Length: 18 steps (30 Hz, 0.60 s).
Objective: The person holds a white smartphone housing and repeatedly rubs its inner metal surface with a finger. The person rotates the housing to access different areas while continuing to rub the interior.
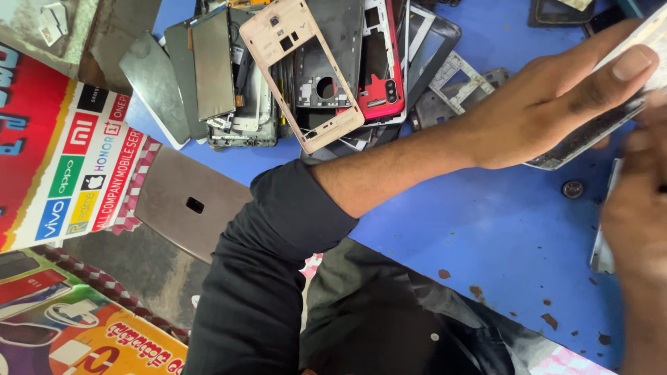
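Note:
My left hand (556,104) reaches across the blue table (472,222) from a black sleeve. It grips a flat grey phone body (590,137) at the upper right, thumb laid along its top edge. My right hand (639,215) is blurred at the right edge, just below that phone body. A thin silver phone panel (603,243) shows along its left side. Whether the right hand holds the panel or only covers it is unclear.
A heap of phone frames and screens lies at the top: a pink-gold frame (306,76), a red frame (381,87), dark glass panels (212,62). A small round metal part (572,189) sits on the table. A metal stool (187,201) and a colourful banner (62,160) are at left.

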### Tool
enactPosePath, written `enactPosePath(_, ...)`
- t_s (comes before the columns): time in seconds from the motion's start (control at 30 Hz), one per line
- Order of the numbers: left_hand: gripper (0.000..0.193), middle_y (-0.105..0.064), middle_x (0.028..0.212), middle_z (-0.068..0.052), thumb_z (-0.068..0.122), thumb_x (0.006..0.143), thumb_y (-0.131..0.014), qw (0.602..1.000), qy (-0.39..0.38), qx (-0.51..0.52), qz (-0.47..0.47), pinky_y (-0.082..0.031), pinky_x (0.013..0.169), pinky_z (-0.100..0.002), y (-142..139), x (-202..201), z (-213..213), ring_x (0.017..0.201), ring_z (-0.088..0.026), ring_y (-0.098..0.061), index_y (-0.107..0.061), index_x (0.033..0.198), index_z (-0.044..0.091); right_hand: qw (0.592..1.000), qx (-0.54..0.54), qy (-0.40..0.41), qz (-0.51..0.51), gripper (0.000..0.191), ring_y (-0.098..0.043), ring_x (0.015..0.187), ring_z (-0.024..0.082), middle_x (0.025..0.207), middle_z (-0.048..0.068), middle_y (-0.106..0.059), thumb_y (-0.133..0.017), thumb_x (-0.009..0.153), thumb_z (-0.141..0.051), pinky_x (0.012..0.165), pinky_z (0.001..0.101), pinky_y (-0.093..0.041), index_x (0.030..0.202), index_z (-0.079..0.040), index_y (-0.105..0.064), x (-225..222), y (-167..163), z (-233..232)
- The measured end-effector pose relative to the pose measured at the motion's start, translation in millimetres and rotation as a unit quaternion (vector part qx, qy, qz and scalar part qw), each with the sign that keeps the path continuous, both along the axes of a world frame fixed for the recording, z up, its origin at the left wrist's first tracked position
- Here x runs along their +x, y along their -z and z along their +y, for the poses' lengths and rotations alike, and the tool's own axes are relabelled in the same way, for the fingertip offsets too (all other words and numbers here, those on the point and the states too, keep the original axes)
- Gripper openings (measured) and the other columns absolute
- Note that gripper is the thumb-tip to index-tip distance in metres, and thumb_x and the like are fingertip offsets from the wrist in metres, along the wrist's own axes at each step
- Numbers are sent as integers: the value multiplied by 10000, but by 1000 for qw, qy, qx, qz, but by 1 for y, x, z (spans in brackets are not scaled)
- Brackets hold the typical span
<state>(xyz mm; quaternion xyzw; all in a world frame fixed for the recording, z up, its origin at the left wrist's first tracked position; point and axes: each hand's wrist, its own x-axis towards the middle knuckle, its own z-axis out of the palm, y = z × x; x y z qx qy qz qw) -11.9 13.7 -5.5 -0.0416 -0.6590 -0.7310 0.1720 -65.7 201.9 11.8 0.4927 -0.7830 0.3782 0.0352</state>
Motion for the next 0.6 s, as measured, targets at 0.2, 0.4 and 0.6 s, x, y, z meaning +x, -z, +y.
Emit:
enactPosePath(0.2, 924, -690, 1250, -105, 782, 1023, -283, 1000, -4, 17, -8, -577, 1036, -326, -3, 3, -9, 1119, -168, -664, -289, 1612, 70, 998, 26, -19, 46, 258, -662, 790, 252, 941, 178, -682, -565, 1111, 178, 707, 325, -521, 1303, 96, -716, 7, -26, -16)
enactPosePath(0.4, 923, -706, 1147, -130, 833, 1015, -284, 998, 40, 50, 17, -604, 921, -358, -12, 13, -14, 992, -202, -707, -488, 1429, 35, 991, 0, -66, 113, 179, -632, 584, 232, 747, 150, -652, -678, 913, 134, 522, 346, -496, 1070, 85, -750, 18, -42, -24)
enactPosePath(0.6, 983, -670, 1320, -162, 841, 1007, -269, 997, 53, 54, 10, -518, 1079, -349, -24, 17, -21, 1190, -211, -633, -475, 1458, -8, 998, -30, -12, 57, 148, -675, 711, 175, 982, 127, -726, -651, 1100, 139, 602, 274, -523, 1073, 3, -703, -3, -32, -20)
